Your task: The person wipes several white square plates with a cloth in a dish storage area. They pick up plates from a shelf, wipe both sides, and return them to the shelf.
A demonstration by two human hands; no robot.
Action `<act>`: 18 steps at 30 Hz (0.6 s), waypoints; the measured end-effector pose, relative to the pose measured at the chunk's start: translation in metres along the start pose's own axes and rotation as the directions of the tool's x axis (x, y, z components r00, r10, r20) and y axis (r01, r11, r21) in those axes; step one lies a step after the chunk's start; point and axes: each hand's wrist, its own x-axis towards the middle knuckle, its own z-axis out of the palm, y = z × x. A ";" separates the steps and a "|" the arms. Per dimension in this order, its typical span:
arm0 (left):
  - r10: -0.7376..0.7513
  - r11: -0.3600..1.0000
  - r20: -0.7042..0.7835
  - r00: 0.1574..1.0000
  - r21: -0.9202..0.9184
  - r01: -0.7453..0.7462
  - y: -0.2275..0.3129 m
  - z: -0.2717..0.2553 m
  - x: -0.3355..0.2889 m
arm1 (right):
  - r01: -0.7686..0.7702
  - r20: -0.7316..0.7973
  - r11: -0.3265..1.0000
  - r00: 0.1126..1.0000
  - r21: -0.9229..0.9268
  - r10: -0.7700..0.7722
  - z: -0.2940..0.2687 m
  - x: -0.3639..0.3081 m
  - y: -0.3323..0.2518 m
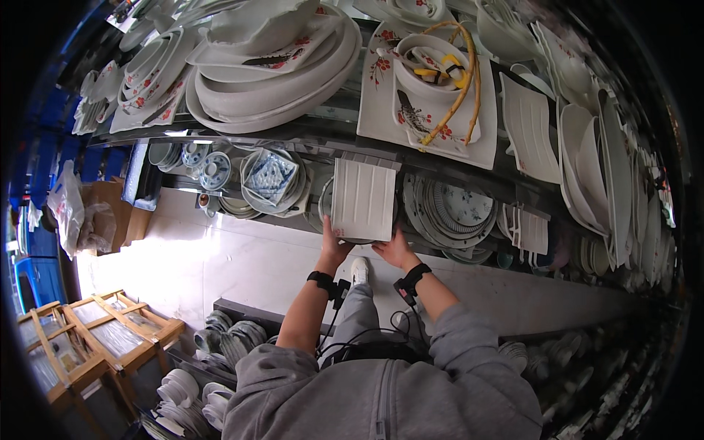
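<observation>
A white rectangular plate with raised ridges (363, 198) and a small red mark at its near left corner is between my hands, at the edge of the lower shelf. My left hand (334, 244) is closed on the near left corner, its thumb up along the side edge. Gripping the near right corner is my right hand (394, 250); its fingers are partly hidden under the plate. Round dishes (325, 196) show from beneath the plate's left side. Right of it stands a stack of round patterned plates (447, 209).
Above, a shelf holds stacked oval platters (279, 99) and a square plate (484, 150) with bowls and a yellow twig-like handle. Blue-patterned bowls (215, 171) sit at left. Wooden crates (110, 330) stand lower left. More stacked dishes (235, 337) are on a rack behind me.
</observation>
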 end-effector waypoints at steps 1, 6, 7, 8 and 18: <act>-0.012 1.000 0.029 1.000 0.004 0.012 0.000 -0.002 0.002 | 0.013 -0.006 1.000 1.000 0.014 -0.013 0.000 0.003 0.001; -0.025 0.996 -0.071 0.997 0.080 0.031 -0.001 -0.004 0.006 | 0.013 0.020 1.000 1.000 -0.025 -0.012 -0.003 0.012 0.001; -0.018 0.994 -0.063 0.998 0.108 0.025 -0.002 -0.008 0.008 | 0.007 0.032 0.999 0.999 -0.034 -0.006 -0.003 0.013 0.001; -0.010 0.991 -0.055 0.998 0.136 0.018 -0.002 -0.011 0.009 | 0.002 0.044 0.999 0.999 -0.043 0.000 -0.002 0.013 0.001; 0.012 0.997 -0.062 0.998 0.079 -0.007 0.003 0.003 -0.003 | 0.018 -0.002 0.994 1.000 -0.111 -0.018 0.007 0.006 0.002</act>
